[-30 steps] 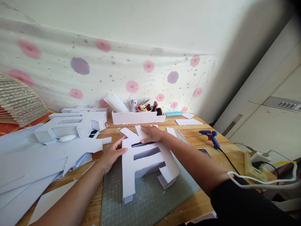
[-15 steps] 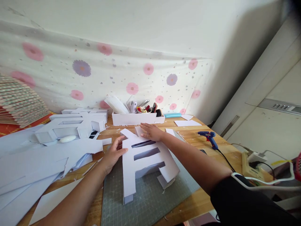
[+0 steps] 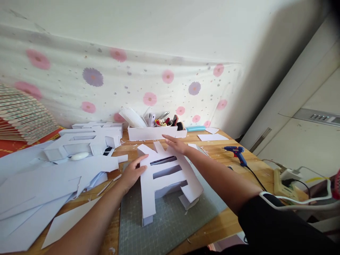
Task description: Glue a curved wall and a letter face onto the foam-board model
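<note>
A white paperboard structure (image 3: 166, 177), shaped like a written character with raised side walls and slots, lies on the green cutting mat (image 3: 138, 233). At its upper left edge is my left hand (image 3: 135, 173), thumb and forefinger apart and touching the top face. My right hand (image 3: 177, 144) rests at the upper right corner, its fingers stretched out over the board. Both hands are open and neither grips the structure. Part of the right upper edge is hidden under my right hand and wrist.
Another white paperboard form (image 3: 99, 140) and a pile of white sheets (image 3: 47, 180) lie to the left. At the back stands a white box of tools (image 3: 151, 134). A blue glue gun (image 3: 236, 153) lies at right, near a power strip (image 3: 283, 186).
My left forefinger has come up from the side onto the top face. My right hand has slid slightly right, its fingers flatter. The structure stays in place on the mat; the view shifted slightly.
</note>
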The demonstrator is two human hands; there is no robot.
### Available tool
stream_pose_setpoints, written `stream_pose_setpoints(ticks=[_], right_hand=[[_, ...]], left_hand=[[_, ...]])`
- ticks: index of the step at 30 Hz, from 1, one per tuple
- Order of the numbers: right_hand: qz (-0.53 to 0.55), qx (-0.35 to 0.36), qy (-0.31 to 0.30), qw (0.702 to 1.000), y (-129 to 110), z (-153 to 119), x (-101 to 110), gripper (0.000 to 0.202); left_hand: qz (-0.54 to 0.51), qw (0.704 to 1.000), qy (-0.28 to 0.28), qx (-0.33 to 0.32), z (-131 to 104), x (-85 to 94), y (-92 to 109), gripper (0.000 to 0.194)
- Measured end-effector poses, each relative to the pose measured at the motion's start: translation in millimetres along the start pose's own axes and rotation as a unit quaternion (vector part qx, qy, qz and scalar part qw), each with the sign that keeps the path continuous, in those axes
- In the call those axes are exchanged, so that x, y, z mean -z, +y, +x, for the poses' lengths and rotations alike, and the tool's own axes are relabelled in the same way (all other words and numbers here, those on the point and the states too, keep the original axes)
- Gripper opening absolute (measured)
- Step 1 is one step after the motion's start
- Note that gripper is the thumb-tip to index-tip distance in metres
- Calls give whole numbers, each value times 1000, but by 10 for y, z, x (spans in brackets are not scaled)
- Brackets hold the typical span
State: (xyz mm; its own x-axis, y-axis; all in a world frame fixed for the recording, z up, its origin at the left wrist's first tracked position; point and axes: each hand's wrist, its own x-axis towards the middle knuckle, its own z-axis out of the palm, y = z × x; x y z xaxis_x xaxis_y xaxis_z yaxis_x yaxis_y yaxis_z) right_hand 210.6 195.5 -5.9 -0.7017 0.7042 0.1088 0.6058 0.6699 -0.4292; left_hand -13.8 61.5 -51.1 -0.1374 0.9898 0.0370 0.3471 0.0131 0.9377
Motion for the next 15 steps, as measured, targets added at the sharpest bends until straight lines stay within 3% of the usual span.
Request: stream_pose_setpoints(ticks=[2, 6, 11, 13, 15], right_hand=[[-26, -22, 4, 999, 37, -101, 28, 62], [-124, -47, -50, 990, 27, -280, -72, 64], [-177, -54, -23, 982, -34, -325, -199, 58], [-202, -50, 6, 978, -62, -332, -200, 53], [-230, -43, 49, 971, -104, -360, -179, 48]], left_hand=[[9, 1000, 3, -3, -12, -3, 17, 64], [20, 1000, 3, 3, -24, -6, 29, 67], [8, 1000, 0, 15, -35, -22, -10, 70], [78, 996, 31, 15, -52, -39, 36, 63], [215, 975, 52, -10, -81, -69, 139, 57]])
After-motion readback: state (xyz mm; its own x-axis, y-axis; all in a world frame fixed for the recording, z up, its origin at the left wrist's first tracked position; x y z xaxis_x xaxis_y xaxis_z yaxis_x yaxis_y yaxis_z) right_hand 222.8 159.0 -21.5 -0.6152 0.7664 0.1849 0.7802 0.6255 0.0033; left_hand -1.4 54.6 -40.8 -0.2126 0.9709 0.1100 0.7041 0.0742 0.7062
